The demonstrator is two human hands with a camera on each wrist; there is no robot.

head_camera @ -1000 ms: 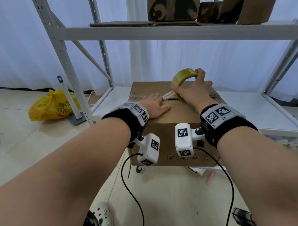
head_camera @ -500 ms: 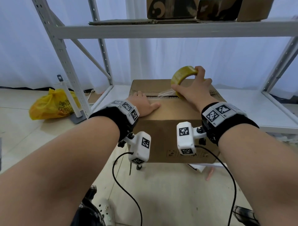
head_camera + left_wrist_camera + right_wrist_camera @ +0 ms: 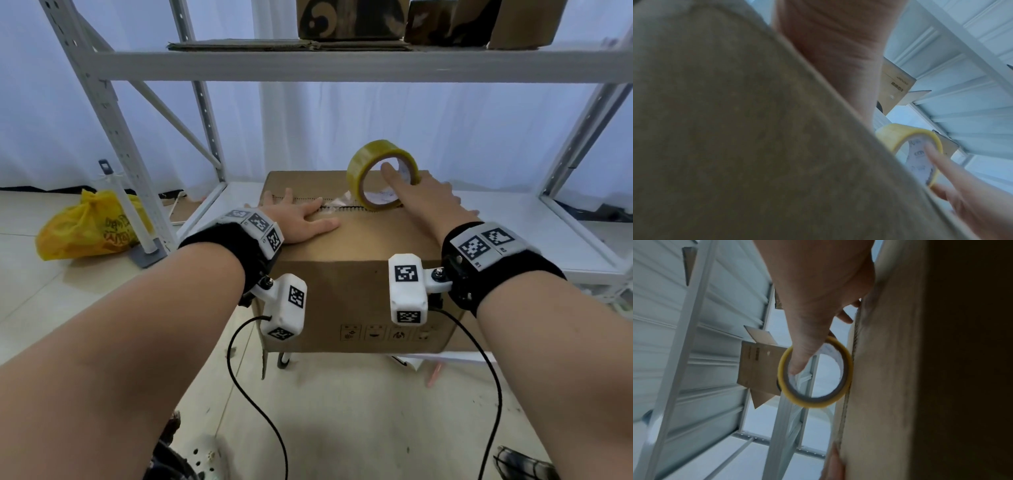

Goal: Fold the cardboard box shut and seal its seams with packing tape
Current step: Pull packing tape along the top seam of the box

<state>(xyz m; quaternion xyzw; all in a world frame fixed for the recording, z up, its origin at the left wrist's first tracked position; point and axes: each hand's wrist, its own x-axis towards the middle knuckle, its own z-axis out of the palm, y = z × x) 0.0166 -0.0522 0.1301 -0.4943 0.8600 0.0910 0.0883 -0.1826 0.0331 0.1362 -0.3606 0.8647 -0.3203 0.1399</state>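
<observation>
A brown cardboard box (image 3: 346,287) stands on a low stand in front of me, its top flaps folded down and meeting at a seam across the top. My left hand (image 3: 301,219) lies flat on the near flap, fingers straight, beside the seam. A yellowish roll of packing tape (image 3: 380,171) stands on edge on the seam, with a short clear strip (image 3: 337,205) running from it toward my left hand. My right hand (image 3: 424,202) holds the roll, thumb inside its core (image 3: 797,365) and fingers behind it. In the left wrist view the box (image 3: 756,129) fills the frame and the roll (image 3: 910,146) shows beyond it.
A white metal shelving rack (image 3: 342,65) surrounds the box; its upper shelf carries more cardboard boxes (image 3: 349,17) and flat cardboard. A yellow plastic bag (image 3: 92,226) lies on the floor at left beside a small white stand (image 3: 137,222). Cables hang from both wrist cameras.
My left hand slid leftward along the top of the box. The tape roll turned in my right hand, so its open core now faces me, with my thumb inside it.
</observation>
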